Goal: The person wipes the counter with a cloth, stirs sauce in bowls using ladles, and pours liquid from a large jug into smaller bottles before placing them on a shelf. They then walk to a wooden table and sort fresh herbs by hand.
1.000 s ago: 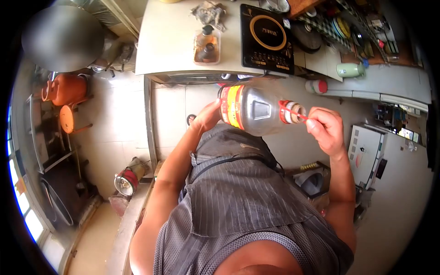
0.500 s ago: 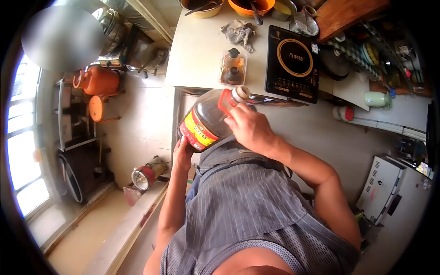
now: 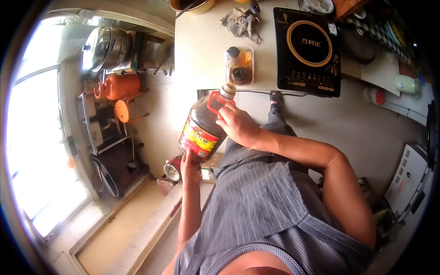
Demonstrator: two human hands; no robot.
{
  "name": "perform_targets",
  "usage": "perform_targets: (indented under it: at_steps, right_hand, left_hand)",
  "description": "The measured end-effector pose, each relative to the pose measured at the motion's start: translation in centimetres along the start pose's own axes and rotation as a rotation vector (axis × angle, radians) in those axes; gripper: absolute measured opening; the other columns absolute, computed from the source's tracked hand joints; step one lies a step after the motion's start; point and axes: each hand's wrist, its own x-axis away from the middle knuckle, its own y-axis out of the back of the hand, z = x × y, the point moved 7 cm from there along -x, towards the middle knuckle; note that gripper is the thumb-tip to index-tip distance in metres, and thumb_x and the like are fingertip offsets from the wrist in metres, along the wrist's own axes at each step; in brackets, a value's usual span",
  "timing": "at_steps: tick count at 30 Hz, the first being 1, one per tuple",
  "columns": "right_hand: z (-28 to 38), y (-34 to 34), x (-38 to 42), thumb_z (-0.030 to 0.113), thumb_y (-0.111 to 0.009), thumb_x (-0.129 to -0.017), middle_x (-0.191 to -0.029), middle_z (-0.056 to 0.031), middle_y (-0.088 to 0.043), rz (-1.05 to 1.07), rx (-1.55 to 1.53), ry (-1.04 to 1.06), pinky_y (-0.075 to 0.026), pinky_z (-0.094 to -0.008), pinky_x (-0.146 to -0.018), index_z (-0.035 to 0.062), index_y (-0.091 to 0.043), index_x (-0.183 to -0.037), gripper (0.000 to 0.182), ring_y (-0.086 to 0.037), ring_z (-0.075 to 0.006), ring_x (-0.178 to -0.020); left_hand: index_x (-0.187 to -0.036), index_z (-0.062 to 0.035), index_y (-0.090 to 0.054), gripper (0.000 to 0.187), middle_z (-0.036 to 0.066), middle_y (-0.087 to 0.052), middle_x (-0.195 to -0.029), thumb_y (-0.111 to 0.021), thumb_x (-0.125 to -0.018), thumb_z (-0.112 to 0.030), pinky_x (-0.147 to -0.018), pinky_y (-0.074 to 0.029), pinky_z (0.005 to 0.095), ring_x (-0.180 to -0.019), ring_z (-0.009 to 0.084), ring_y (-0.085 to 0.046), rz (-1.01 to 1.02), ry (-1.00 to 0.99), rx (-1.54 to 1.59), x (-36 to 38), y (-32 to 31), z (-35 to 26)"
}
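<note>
A large dark sauce jug (image 3: 200, 133) with a red and yellow label leans in front of my apron, its pale cap up near the counter edge. My right hand (image 3: 238, 124) is closed round the red handle by the neck. Beneath the jug, my left hand (image 3: 190, 170) supports its base, the fingers partly hidden behind it. Just beyond the cap, a clear tray (image 3: 251, 68) on the counter holds two small bottles with dark tops.
A black induction cooker (image 3: 308, 52) and a grey rag (image 3: 240, 24) lie on the white counter (image 3: 197, 68). To the left are an orange gas cylinder (image 3: 123, 86), an orange stool (image 3: 122, 111) and a metal pot (image 3: 107, 48).
The view has shifted, and a foot now shows below the counter edge. Both hands still hold the jug, which is now more upright in the view.
</note>
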Motion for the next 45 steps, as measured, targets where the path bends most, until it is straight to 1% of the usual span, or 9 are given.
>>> perform_targets:
  at_steps: [9,12,14,17,21,24,26,32,45]
  right_hand:
    - [-1.5,1.1,-0.8,0.01,-0.063,-0.087,-0.093,-0.0219,-0.055,-0.028,-0.074,-0.044,-0.053,-0.0432,-0.07,-0.0022,-0.051,-0.089,0.017,-0.061,-0.0368,-0.08]
    - [-1.9,1.1,-1.0,0.01,-0.063,-0.087,-0.093,-0.0216,-0.055,-0.025,-0.097,-0.057,-0.053,-0.0434,-0.071,-0.002,-0.051,-0.09,0.018,-0.06,-0.0366,-0.081]
    - [-2.1,1.0,-1.1,0.01,-0.064,-0.087,-0.094,-0.0217,-0.055,-0.019,-0.114,-0.05,-0.053,-0.0434,-0.071,-0.0022,-0.051,-0.092,0.019,-0.06,-0.0368,-0.082]
    - [-2.3,1.3,-1.3,0.01,-0.064,-0.087,-0.096,-0.0221,-0.055,-0.027,-0.123,-0.05,-0.053,-0.0434,-0.072,-0.0024,-0.051,-0.093,0.019,-0.06,-0.037,-0.083]
    - [-2.5,1.4,-1.6,0.01,-0.063,-0.087,-0.097,-0.0225,-0.054,-0.038,-0.13,-0.055,-0.053,-0.0433,-0.074,-0.0029,-0.051,-0.094,0.019,-0.06,-0.0373,-0.085]
    - [-2.8,1.4,-1.8,0.009,-0.063,-0.087,-0.097,-0.0226,-0.054,-0.03,-0.151,-0.069,-0.052,-0.0433,-0.075,-0.0032,-0.051,-0.093,0.018,-0.059,-0.0375,-0.087]
    - [-3.0,1.5,-1.8,0.008,-0.062,-0.087,-0.097,-0.0227,-0.054,-0.042,-0.173,-0.072,-0.052,-0.0431,-0.075,-0.0034,-0.05,-0.093,0.018,-0.059,-0.0377,-0.086]
    - [-3.6,1.3,-1.9,0.007,-0.062,-0.087,-0.096,-0.0226,-0.054,-0.054,-0.242,-0.102,-0.05,-0.0451,-0.072,-0.0033,-0.049,-0.093,0.017,-0.059,-0.0386,-0.082]
    - [-4.0,1.4,-2.1,0.009,-0.062,-0.088,-0.095,-0.0216,-0.055,-0.052,-0.26,-0.132,-0.05,-0.0457,-0.072,-0.0034,-0.05,-0.094,0.019,-0.06,-0.0386,-0.082]
  left_hand:
    - [-0.107,-0.0103,-0.059,0.021,0.0,-0.063,-0.104,-0.063,-0.095,-0.026,-0.082,-0.045,0.0266,-0.093,0.0095,-0.058,-0.008,0.055,-0.024,-1.5,1.3,-0.3]
    - [-0.108,-0.0111,-0.058,0.021,-0.001,-0.064,-0.097,-0.063,-0.095,-0.027,-0.074,-0.047,0.025,-0.087,0.0094,-0.06,0.0,0.05,-0.077,-1.8,1.4,-1.0]
    - [-0.108,-0.0107,-0.058,0.024,0.001,-0.065,-0.089,-0.062,-0.095,-0.029,-0.059,-0.046,0.0237,-0.074,0.0102,-0.062,-0.024,-0.046,-0.146,-1.8,0.9,-2.0]
    - [-0.108,-0.0096,-0.058,0.026,0.002,-0.065,-0.083,-0.062,-0.094,-0.032,-0.049,-0.043,0.0234,-0.063,0.0117,-0.061,-0.031,-0.046,-0.212,-0.9,-0.6,-3.4]
    - [-0.106,-0.0068,-0.057,0.03,0.004,-0.065,-0.085,-0.062,-0.094,-0.033,-0.049,-0.045,0.0255,-0.061,0.0136,-0.061,-0.077,-0.078,-0.217,0.1,-2.7,-4.7]
    - [-0.107,-0.0048,-0.057,0.029,0.005,-0.065,-0.088,-0.062,-0.095,-0.031,-0.052,-0.05,0.0292,-0.067,0.0161,-0.063,-0.028,-0.071,-0.211,-0.1,-3.1,-5.1]
    - [-0.109,-0.0032,-0.056,0.031,0.008,-0.065,-0.096,-0.063,-0.095,-0.029,-0.066,-0.054,0.0327,-0.081,0.0182,-0.065,-0.031,-0.092,-0.18,-0.5,-2.8,-5.2]
    - [-0.116,-0.0006,-0.056,0.035,0.01,-0.063,-0.112,-0.063,-0.094,-0.026,-0.09,-0.051,0.033,-0.103,0.0202,-0.062,-0.019,-0.094,-0.172,-0.9,-2.8,-5.7]
    - [-0.119,-0.0008,-0.057,0.03,0.008,-0.065,-0.111,-0.061,-0.096,-0.02,-0.089,-0.051,0.0312,-0.1,0.0169,-0.064,-0.014,-0.113,-0.17,-2.1,-0.9,-6.3]
